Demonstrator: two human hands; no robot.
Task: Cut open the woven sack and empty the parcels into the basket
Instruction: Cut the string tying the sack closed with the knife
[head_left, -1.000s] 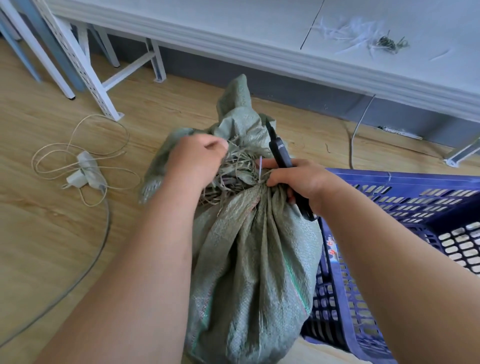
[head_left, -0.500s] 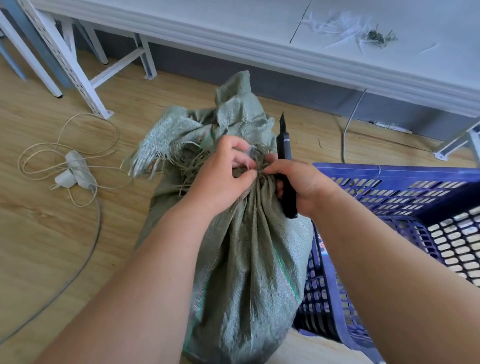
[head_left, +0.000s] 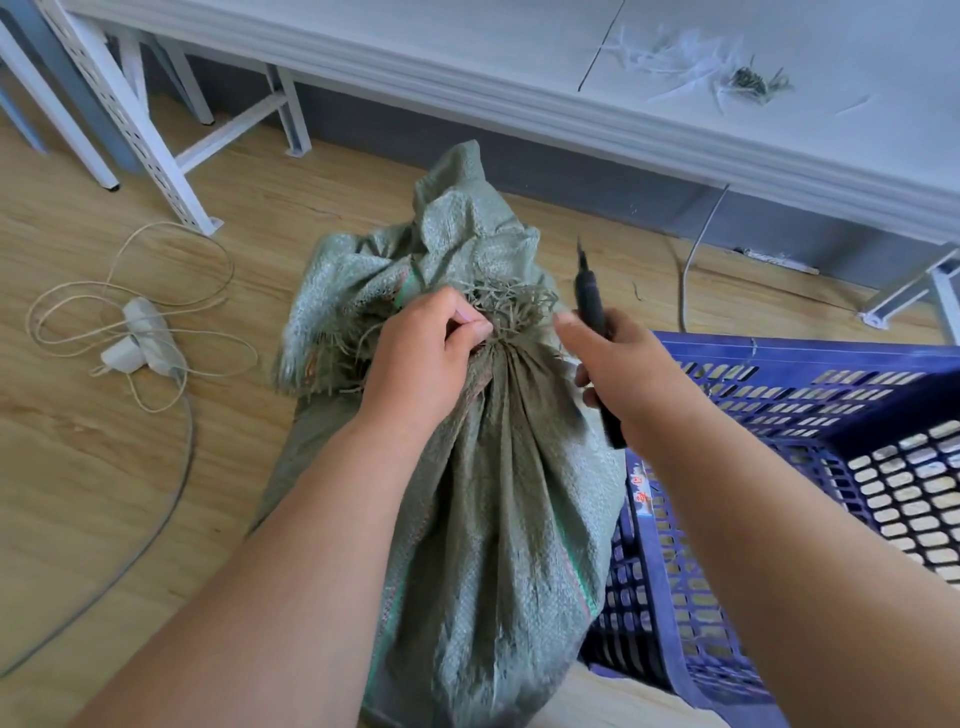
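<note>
Your woven sack (head_left: 467, 493) stands upright on the wooden floor (head_left: 104, 467), leaning against the near wall of the blue basket (head_left: 779, 358) on its right. Its neck is gathered tight, with frayed strands (head_left: 514, 312) splaying above the gather. Your left hand (head_left: 421, 364) has its fingers curled into that neck, pinching the bunched fabric or the tie there; from this angle you can't quite tell which. Your right hand (head_left: 628, 379) is wrapped round the dark utility knife (head_left: 592, 317), blade pointing up and away, just beside the neck but apart from it.

The step in hand looks like cutting the tie. Keep the left-hand pinch below the cut line and pull the neck taut so the blade bites rather than skates. Slide the tip under the binding only, edge turned away from your left fingers, and cut outward with a short stroke. Go shallow, since the parcels inside are hidden and could be nicked. Mind the loose cable (head_left: 130, 312) lying on the floor to your left.
</note>
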